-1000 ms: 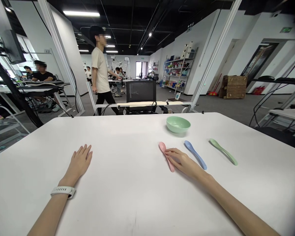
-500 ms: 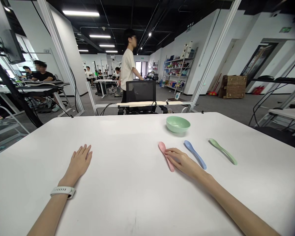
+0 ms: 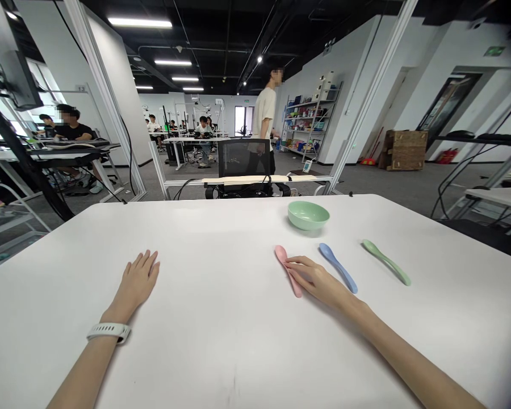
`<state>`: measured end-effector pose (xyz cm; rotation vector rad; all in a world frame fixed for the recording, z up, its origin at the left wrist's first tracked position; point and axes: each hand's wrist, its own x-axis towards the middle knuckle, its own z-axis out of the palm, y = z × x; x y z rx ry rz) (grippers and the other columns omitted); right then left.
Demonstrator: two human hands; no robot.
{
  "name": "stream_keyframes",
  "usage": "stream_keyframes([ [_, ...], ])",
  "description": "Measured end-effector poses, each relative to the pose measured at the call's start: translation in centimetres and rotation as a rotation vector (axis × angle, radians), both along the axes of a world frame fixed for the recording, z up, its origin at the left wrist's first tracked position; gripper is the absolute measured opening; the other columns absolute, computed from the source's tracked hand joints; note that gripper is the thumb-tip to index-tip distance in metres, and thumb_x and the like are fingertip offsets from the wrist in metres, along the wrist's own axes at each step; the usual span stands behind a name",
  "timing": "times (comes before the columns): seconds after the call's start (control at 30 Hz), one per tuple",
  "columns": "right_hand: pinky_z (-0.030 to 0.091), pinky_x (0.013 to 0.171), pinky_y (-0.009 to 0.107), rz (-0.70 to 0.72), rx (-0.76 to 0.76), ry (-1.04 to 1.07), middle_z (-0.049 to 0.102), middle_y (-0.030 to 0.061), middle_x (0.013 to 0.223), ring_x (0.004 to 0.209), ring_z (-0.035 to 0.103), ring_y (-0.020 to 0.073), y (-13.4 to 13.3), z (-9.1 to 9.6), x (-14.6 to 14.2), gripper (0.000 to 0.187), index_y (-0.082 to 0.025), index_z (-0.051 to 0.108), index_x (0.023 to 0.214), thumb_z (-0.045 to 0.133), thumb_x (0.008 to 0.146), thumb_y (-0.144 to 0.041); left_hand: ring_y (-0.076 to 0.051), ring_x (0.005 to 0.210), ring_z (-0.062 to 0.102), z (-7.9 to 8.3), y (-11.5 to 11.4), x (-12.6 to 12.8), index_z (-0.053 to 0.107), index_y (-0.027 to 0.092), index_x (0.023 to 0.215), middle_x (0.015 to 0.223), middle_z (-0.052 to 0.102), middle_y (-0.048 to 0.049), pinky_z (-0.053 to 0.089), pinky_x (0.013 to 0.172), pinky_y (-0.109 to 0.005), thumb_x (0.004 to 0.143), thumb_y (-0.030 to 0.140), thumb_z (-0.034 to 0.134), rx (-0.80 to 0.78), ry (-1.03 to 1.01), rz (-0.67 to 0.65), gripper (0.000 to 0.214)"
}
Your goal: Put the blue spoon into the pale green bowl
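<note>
My left hand (image 3: 138,279) lies flat and palm down on the white table (image 3: 204,244), touching nothing else, with a white watch band (image 3: 108,332) on its wrist. My right hand (image 3: 313,279) rests across the handle of a pink plastic spoon (image 3: 282,258), fingers together and not visibly curled around it. To its right lie a blue plastic spoon (image 3: 338,268) and then a green plastic spoon (image 3: 386,262). A pale green bowl (image 3: 308,215) sits beyond them, near the far edge.
Past the far table edge stand a black mesh chair (image 3: 243,158) and a metal frame. A person (image 3: 266,116) walks behind the chair. Other people sit at desks at the back and left, and a stocked shelf (image 3: 310,122) stands against the wall.
The person behind the chair has walked to the right. My hands, the spoons and the bowl have not visibly moved.
</note>
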<state>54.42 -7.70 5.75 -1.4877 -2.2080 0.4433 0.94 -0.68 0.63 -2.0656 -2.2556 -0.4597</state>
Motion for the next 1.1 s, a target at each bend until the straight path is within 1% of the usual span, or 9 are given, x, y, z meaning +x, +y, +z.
stream_keyframes([
  [0.23,0.068,0.106,0.049,0.004,0.003,-0.011,0.075,0.0129,0.155,0.128,0.08,0.031,0.0,0.0,0.0,0.052,-0.031,0.085,0.138,0.041,0.118,-0.048,-0.038,0.17,0.049,0.0,0.0,0.0,0.063,0.011,0.165,0.179,0.055,-0.0221,0.036,0.139,-0.066,0.109,0.044,0.022,0.016,-0.001,-0.006,0.077],
  [0.43,0.069,0.106,0.049,0.01,0.024,-0.006,0.076,0.0128,0.153,0.128,0.08,0.0311,0.1,-0.1,0.1,0.051,-0.032,0.086,0.137,0.041,0.118,-0.048,-0.035,0.17,0.05,-0.1,0.1,-0.1,0.064,0.017,0.165,0.178,0.058,-0.0183,0.038,0.139,-0.063,0.11,0.044,0.026,0.03,0.004,0.004,0.073],
  [0.57,0.067,0.108,0.049,0.013,0.02,-0.001,0.076,0.0132,0.153,0.129,0.08,0.031,0.1,-0.3,0.0,0.052,-0.031,0.085,0.137,0.041,0.118,-0.049,-0.036,0.171,0.049,0.0,0.0,-0.1,0.063,0.015,0.167,0.179,0.056,-0.0191,0.037,0.139,-0.063,0.11,0.045,0.024,0.013,0.002,0.001,0.075],
  [0.67,0.067,0.11,0.052,0.0,0.053,0.004,0.076,0.0131,0.153,0.132,0.078,0.0322,0.5,-0.4,0.5,0.054,-0.03,0.086,0.133,0.039,0.118,-0.053,-0.035,0.172,0.047,0.2,-0.1,0.0,0.061,0.014,0.168,0.181,0.054,-0.0194,0.036,0.14,-0.063,0.11,0.046,0.022,-0.007,-0.003,-0.001,0.078],
  [0.73,0.065,0.114,0.055,-0.042,0.121,0.01,0.077,0.014,0.151,0.135,0.077,0.034,1.1,-0.4,1.8,0.054,-0.029,0.086,0.131,0.041,0.117,-0.055,-0.035,0.173,0.045,0.4,-0.2,0.2,0.06,0.013,0.169,0.182,0.052,-0.0192,0.034,0.141,-0.061,0.11,0.046,0.02,-0.017,-0.008,0.006,0.079],
  [0.8,0.063,0.116,0.057,-0.132,0.207,0.03,0.079,0.0161,0.149,0.135,0.077,0.0355,1.9,-0.3,3.9,0.053,-0.027,0.084,0.133,0.044,0.114,-0.056,-0.035,0.173,0.044,0.4,-0.2,0.3,0.059,0.011,0.169,0.183,0.051,-0.0198,0.033,0.142,-0.061,0.11,0.046,0.019,-0.021,-0.01,0.009,0.08],
  [0.93,0.063,0.115,0.058,-0.384,0.329,0.054,0.079,0.0187,0.147,0.137,0.074,0.0384,3.2,-0.4,9.8,0.057,-0.026,0.08,0.141,0.045,0.112,-0.06,-0.036,0.173,0.045,0.3,-0.3,0.3,0.06,0.011,0.169,0.182,0.052,-0.0205,0.033,0.142,-0.062,0.11,0.046,0.02,-0.012,-0.009,-0.001,0.079],
  [1.0,0.061,0.118,0.06,-0.482,0.324,0.038,0.078,0.0198,0.147,0.141,0.072,0.0406,3.6,-0.9,12.6,0.059,-0.026,0.08,0.143,0.044,0.111,-0.06,-0.036,0.172,0.045,0.2,-0.2,0.2,0.06,0.012,0.169,0.182,0.053,-0.0196,0.033,0.142,-0.062,0.11,0.046,0.021,-0.003,-0.007,0.003,0.079],
  [1.1,0.056,0.124,0.062,-0.542,0.249,0.021,0.077,0.0214,0.151,0.146,0.07,0.0419,4.1,-2.4,15.3,0.06,-0.022,0.079,0.145,0.045,0.107,-0.054,-0.036,0.172,0.047,0.0,0.0,0.0,0.061,0.012,0.168,0.181,0.054,-0.02,0.034,0.141,-0.063,0.11,0.046,0.021,0.002,-0.003,0.002,0.078],
])
